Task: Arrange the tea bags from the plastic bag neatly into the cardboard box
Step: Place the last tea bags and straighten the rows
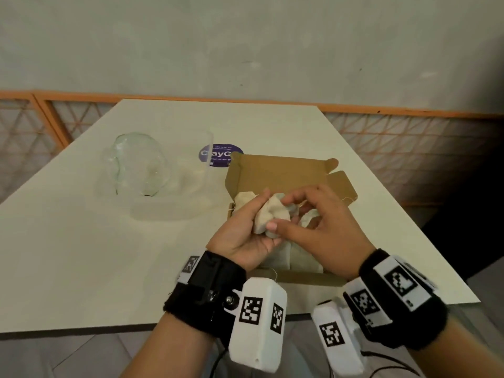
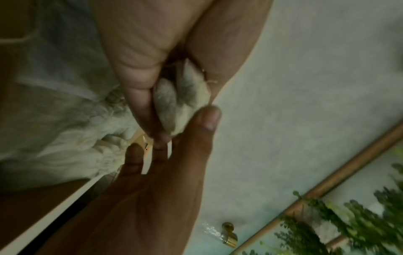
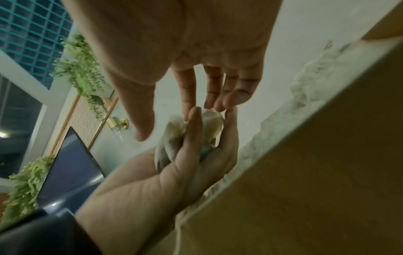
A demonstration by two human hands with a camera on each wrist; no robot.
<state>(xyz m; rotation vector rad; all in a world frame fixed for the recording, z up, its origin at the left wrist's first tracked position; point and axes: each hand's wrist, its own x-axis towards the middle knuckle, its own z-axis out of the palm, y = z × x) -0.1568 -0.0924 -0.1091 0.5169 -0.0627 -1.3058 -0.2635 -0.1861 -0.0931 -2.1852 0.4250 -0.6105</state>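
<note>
Both hands were up over the open cardboard box (image 1: 289, 170), which sat on the worktop (image 1: 81, 241). The left hand (image 1: 240, 230) was curled round a small bunch of tea bags (image 1: 272, 214), thumb and fingers closed on them, seemingly two or three bags together. The right hand (image 1: 321, 219) was half closed, its thumb (image 1: 275, 226) and fingertips pinching the same bunch from the other side; the right-wrist view showed the fingertips meeting at the top of the bags.

More tea bags (image 1: 297, 255) already lay inside the box, some flat near the front wall, some crumpled further back. The plastic bag (image 1: 152, 170) lay to the left of the box on the worktop, well apart from the hands, and looked empty or nearly so. A purple sticker (image 1: 218, 156) showed behind it.

Judged step: separating or straightening the held bags before laying them in. To do it well, peel off one bag at a time with the right hand, flatten it, and lay it flush against those already flat, strings tucked inside. Squeezing risks tearing the thin paper. The crumpled ones at the back probably need re-laying for the row to count as neat.
</note>
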